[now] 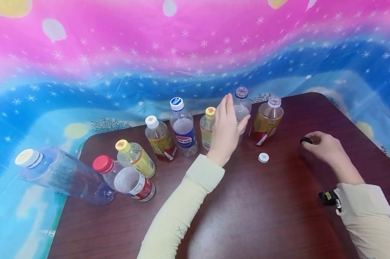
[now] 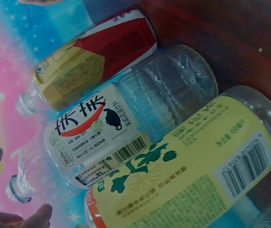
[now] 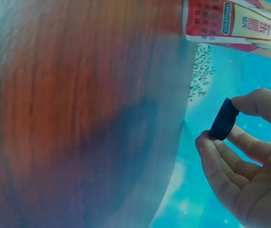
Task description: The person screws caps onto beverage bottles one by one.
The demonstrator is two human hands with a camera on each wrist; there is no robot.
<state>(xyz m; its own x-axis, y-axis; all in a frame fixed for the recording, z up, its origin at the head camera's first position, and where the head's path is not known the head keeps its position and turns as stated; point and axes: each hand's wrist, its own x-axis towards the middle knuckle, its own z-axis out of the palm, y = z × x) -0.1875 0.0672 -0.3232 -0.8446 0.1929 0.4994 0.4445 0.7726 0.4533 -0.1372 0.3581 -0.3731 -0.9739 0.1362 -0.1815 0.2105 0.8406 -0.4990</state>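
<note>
Fingers of the left hand are straight and relaxed against the clear uncapped bottle, which stands in the row of bottles near the table's far edge. Right hand pinches a dark cap (thumb and forefinger) near the right edge. A white cap lies on the table between the hands.

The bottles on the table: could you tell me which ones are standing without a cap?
Two at the row's right end: the clear bottle by the left hand and the amber bottle beside it. The rest are capped.
</note>
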